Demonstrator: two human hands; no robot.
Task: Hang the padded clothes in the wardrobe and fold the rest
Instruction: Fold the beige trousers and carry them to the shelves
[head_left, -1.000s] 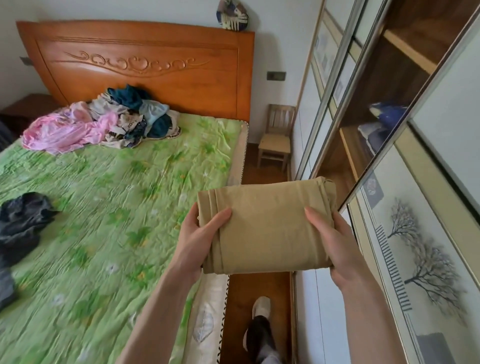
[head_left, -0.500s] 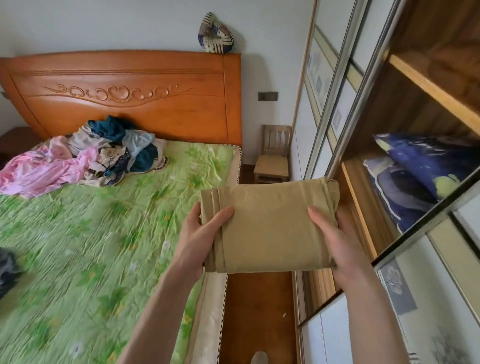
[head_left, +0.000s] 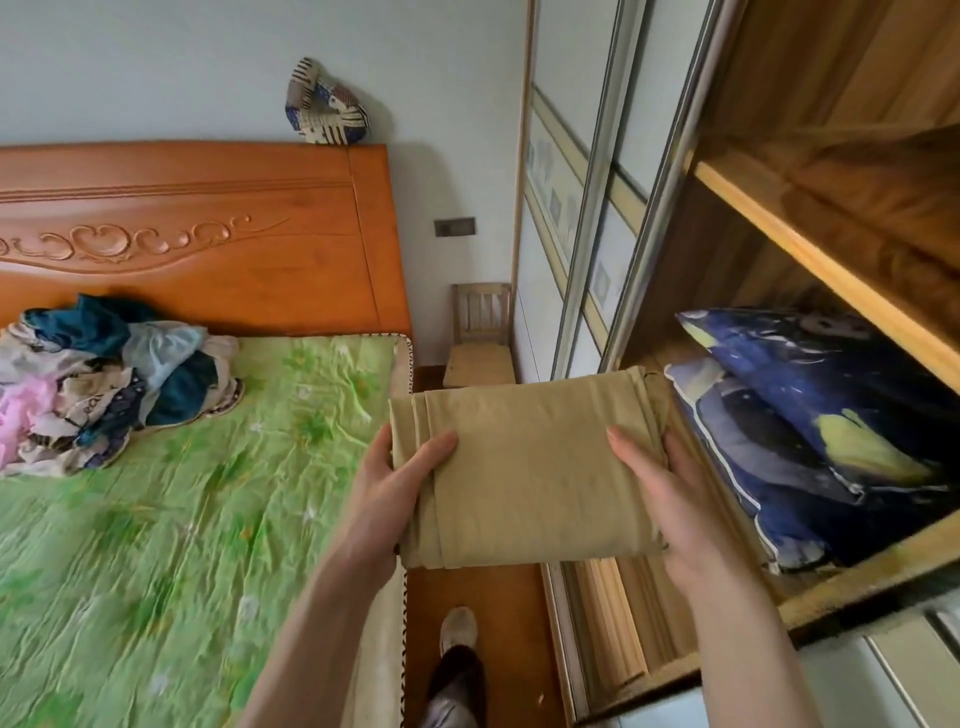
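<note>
A folded tan garment (head_left: 530, 467) is held flat in the air between the bed and the open wardrobe (head_left: 810, 244). My left hand (head_left: 395, 488) grips its left edge, thumb on top. My right hand (head_left: 670, 493) grips its right edge, thumb on top, fingers underneath. The garment's right end is level with the wardrobe shelf where dark blue pillows (head_left: 810, 426) lie. A heap of unfolded clothes (head_left: 104, 384) sits on the green bedsheet (head_left: 171, 545) near the headboard.
A wooden headboard (head_left: 208, 239) with a patchwork object (head_left: 324, 106) on top stands at the back. A small wooden chair (head_left: 480, 338) fills the far end of the narrow floor strip. Sliding wardrobe doors (head_left: 587, 208) run along the right. My foot (head_left: 457, 660) is on the floor.
The view has turned right toward the wardrobe, bringing the shelf with the blue pillows closer. Both hands carried the tan garment toward that shelf, grip unchanged. The dark clothes at the bed's left left the view.
</note>
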